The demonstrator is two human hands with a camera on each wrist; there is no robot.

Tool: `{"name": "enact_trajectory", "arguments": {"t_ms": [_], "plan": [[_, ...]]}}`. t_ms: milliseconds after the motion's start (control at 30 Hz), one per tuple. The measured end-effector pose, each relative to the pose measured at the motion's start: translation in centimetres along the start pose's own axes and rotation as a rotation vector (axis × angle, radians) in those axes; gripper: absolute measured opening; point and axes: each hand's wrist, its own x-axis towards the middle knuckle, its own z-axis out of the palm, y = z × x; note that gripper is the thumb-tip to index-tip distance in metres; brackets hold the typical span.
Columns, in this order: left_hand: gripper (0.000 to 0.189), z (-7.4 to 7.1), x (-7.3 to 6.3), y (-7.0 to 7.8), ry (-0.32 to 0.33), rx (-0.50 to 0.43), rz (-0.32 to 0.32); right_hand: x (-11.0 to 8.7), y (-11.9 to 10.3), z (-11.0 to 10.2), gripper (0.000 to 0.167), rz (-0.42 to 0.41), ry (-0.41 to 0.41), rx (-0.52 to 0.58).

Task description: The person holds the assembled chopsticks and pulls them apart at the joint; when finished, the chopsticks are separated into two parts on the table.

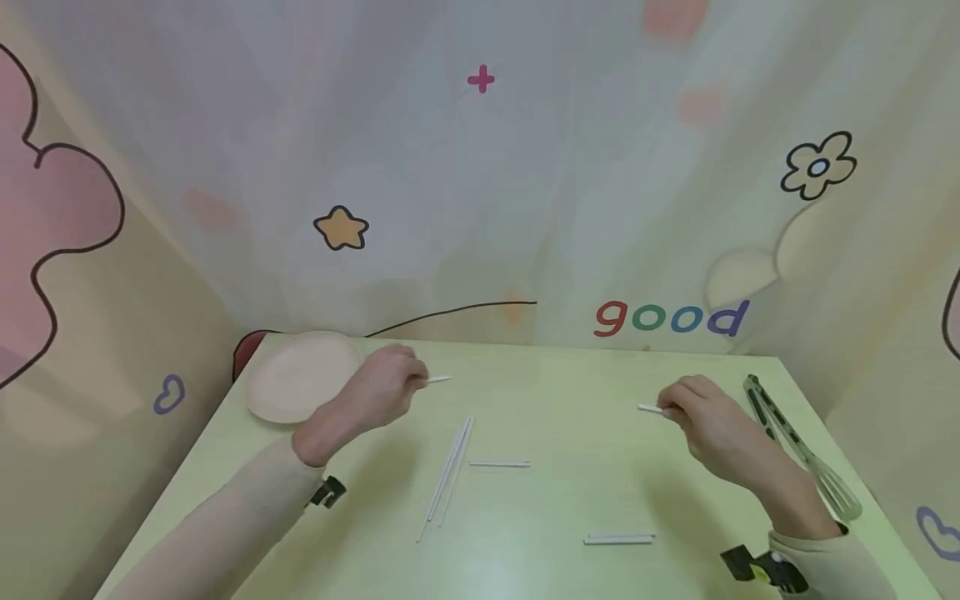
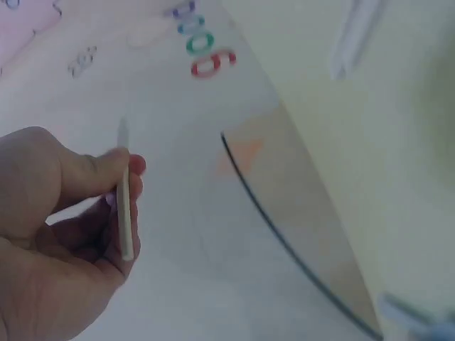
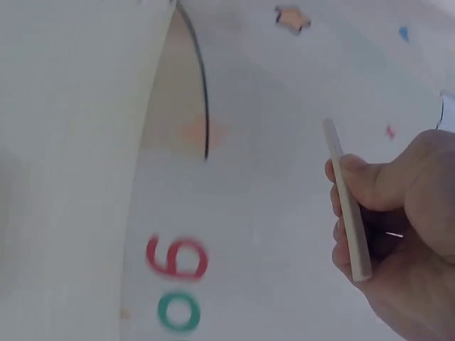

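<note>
My left hand [image 1: 386,385] is over the table beside the plate, its thumb and fingers pinching a thin white stick [image 2: 124,220]. Over the right side, my right hand [image 1: 708,425] pinches another white stick [image 3: 348,206] between thumb and fingers; it slants across the fingers in the right wrist view. Between the hands, several long white sticks [image 1: 450,471] lie close together, slanting across the tabletop. Shorter white sticks [image 1: 499,463] lie sideways just right of them. Nearer the front, more short sticks [image 1: 618,540] lie side by side.
A pale round plate [image 1: 281,379] lies at the back left corner of the light green table [image 1: 540,517]. Metal kitchen tongs [image 1: 798,450] with a slotted end lie along the right edge, partly behind the right hand. A printed curtain [image 1: 480,183] hangs behind the table.
</note>
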Motion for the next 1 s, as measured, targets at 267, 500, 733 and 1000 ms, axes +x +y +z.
{"name": "enact_trajectory", "arguments": {"t_ms": [267, 500, 733, 1000], "plan": [[0.01, 0.7, 1.1, 1.3, -0.102, -0.104, 0.081, 1.5, -2.2, 0.2, 0.03, -0.068, -0.07, 0.111], [0.013, 1.1, 1.1, 1.8, -0.155, -0.083, 0.063, 1.1, -2.5, 0.4, 0.029, -0.035, -0.117, 0.13], [0.013, 1.3, 1.2, 2.0, -0.173, -0.074, 0.027, 0.8, -2.5, 0.6, 0.025, -0.031, -0.148, 0.121], [0.015, 1.5, 1.5, 2.2, -0.162, -0.083, 0.056, 0.4, -2.8, 0.9, 0.024, -0.026, -0.163, 0.144]]}}
